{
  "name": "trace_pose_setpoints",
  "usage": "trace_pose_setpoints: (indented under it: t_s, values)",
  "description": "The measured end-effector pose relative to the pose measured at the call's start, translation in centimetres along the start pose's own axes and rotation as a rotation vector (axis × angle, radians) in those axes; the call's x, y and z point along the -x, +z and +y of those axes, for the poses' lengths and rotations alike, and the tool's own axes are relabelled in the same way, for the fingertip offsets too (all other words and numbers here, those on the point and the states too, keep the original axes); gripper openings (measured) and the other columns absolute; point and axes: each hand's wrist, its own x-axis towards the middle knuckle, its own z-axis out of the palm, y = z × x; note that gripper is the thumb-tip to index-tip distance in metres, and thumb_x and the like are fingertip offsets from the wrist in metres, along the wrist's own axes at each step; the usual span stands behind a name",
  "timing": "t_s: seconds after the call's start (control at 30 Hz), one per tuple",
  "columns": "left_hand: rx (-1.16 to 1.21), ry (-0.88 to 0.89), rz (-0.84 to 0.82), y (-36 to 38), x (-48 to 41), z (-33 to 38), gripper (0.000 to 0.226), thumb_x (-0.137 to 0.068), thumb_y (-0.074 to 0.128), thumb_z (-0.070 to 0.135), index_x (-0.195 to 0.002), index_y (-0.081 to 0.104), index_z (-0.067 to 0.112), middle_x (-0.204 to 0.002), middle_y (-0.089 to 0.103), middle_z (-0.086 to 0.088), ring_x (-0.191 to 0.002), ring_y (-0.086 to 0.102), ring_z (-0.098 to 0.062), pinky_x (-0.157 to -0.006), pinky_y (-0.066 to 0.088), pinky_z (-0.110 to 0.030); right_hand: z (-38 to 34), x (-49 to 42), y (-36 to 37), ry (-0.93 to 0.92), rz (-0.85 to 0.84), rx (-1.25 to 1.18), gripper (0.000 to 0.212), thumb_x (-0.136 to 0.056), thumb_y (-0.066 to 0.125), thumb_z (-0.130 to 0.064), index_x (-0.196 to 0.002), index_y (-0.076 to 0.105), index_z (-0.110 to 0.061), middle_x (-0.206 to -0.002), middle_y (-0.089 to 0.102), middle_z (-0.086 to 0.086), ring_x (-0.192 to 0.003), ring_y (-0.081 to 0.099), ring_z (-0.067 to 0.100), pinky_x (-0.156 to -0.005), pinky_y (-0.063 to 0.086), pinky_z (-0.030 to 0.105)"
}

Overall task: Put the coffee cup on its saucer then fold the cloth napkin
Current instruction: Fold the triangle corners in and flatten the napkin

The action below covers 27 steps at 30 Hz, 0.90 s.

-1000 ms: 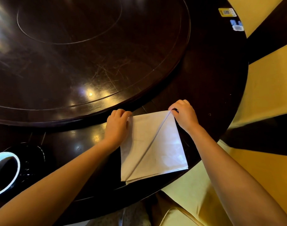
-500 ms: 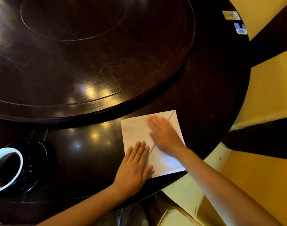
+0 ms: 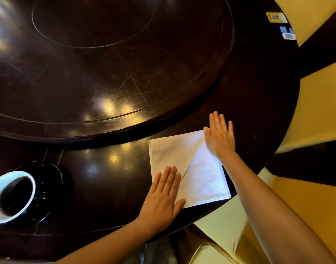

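Observation:
A white cloth napkin [image 3: 182,161] lies folded on the dark table near its front edge, with a diagonal crease across it. My left hand [image 3: 163,199] rests flat, fingers together, on the napkin's near left corner. My right hand [image 3: 219,136] lies flat with fingers spread at the napkin's far right corner, partly on the table. At the far left a coffee cup [image 3: 12,197], white inside with dark coffee, stands on its black saucer [image 3: 49,189].
A large dark turntable [image 3: 106,60] fills the middle of the round table [image 3: 258,103]. Two stickers [image 3: 277,17] sit near the table's far right edge. Yellow cloth-covered chairs [image 3: 316,103] stand to the right and below.
Both hands let go of the napkin's far corners and went flat onto it. My right hand then slid from the middle out to the far right corner.

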Motion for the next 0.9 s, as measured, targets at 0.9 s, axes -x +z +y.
trace_pose_setpoints:
  t_s: [0.9]
  values:
    - [0.033,-0.001,-0.010,-0.1,-0.1,0.1,0.065,-0.095,0.018,0.052,-0.139,0.030,0.006,-0.145,0.037,-0.013,-0.137,0.025,-0.027,-0.108,0.014,-0.041,-9.4,4.9,0.4,-0.904,-0.206,0.036,0.058,-0.093,0.001,-0.041,-0.148,0.005,-0.024,-0.158,0.001,-0.003,-0.141,-0.011,0.008,-0.114,-0.009,0.031]
